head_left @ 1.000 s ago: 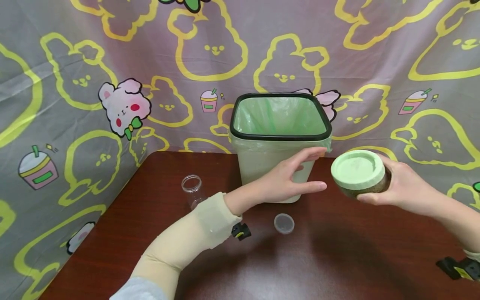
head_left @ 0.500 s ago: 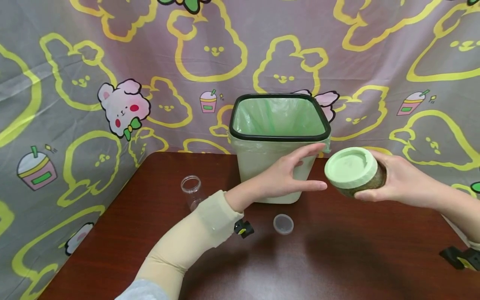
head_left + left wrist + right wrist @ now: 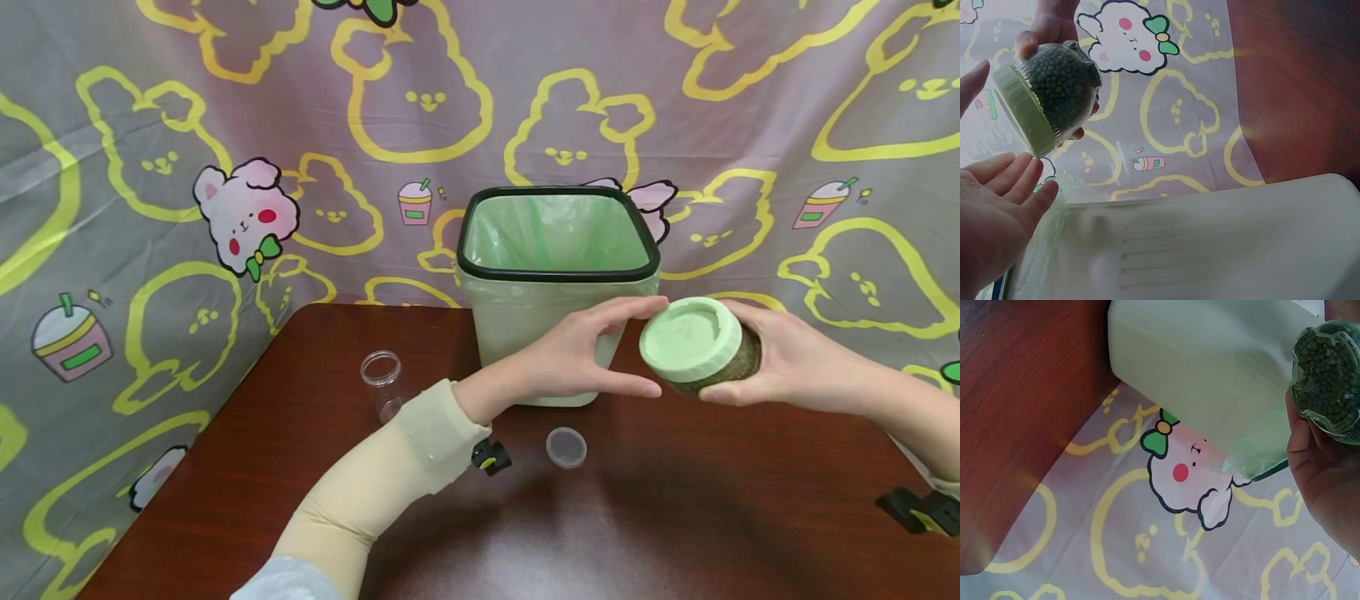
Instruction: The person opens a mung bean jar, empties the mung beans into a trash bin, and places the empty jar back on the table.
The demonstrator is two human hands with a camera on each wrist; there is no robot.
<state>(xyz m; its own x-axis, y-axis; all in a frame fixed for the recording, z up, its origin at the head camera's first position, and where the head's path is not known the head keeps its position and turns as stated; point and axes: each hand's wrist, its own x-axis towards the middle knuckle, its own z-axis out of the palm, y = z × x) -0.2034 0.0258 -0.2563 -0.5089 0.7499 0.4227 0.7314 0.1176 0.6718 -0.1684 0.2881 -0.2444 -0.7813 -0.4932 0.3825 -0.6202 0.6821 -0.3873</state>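
Note:
My right hand (image 3: 795, 358) grips a clear jar (image 3: 738, 362) of small green beans, tilted with its pale green lid (image 3: 690, 337) toward the left. In the left wrist view the beans fill the jar (image 3: 1063, 84), and its lid (image 3: 1022, 109) faces my left hand (image 3: 1004, 206). That hand (image 3: 570, 354) is held with thumb and fingers spread beside the lid; its fingertips are at the lid's edge, and whether they touch it I cannot tell. The right wrist view shows the jar's bottom (image 3: 1329, 378) above my right palm (image 3: 1322, 475).
A pale bin (image 3: 517, 321) with a black rim and green liner stands at the back of the brown table (image 3: 675, 517). An uncapped clear jar (image 3: 384, 383) stands left of it. A small clear lid (image 3: 566, 447) lies in front. Patterned cloth (image 3: 300, 100) hangs behind.
My right hand has brought the jar leftward, closer to my left hand. The left hand's fingers have shifted slightly toward the lid, and the gap between them has narrowed.

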